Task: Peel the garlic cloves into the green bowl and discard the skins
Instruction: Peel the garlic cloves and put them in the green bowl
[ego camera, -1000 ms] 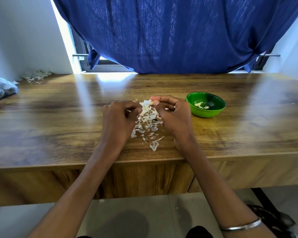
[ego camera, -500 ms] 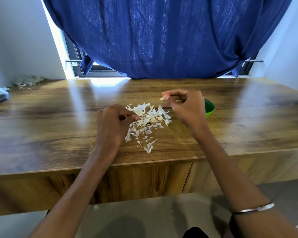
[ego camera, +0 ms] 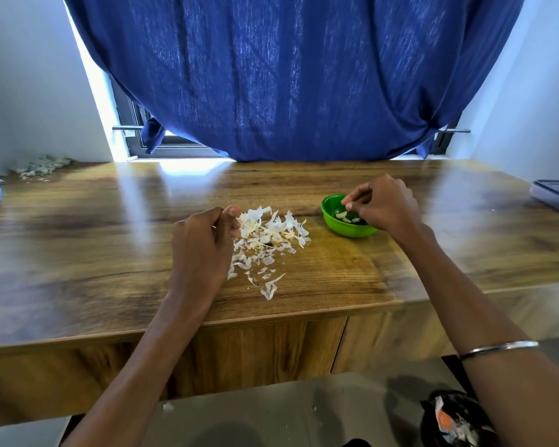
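The brown wood-grain counter (ego camera: 336, 279) carries a loose heap of white papery garlic skins (ego camera: 265, 240) near its front edge, about the middle of the view. A small round green plastic bowl (ego camera: 346, 229) stands just to the right of the heap, apart from it. Several pale peeled garlic cloves (ego camera: 344, 216) lie in the bottom of the bowl.

The right hand (ego camera: 381, 204) is positioned over the bowl's right side, covering part of the rim. Its fingers are curled, with thumb and fingertips drawn together above the cloves; whether they pinch a clove cannot be told, as the fingertips are slightly blurred. A thin silver metal bangle (ego camera: 497, 348) sits on the right forearm.

The left hand (ego camera: 204, 243) rests on the counter at the left edge of the heap, touching the skins. Its fingers are curled inward with the thumb against them; whether anything is held inside cannot be told.

A dark blue fabric curtain (ego camera: 288, 75) hangs behind the counter. A second pile of pale scraps (ego camera: 42, 165) lies in the far left corner of the counter, and a clear lidded plastic container (ego camera: 555, 193) sits at the far right edge. A black bag (ego camera: 455, 421) lies on the floor at lower right.
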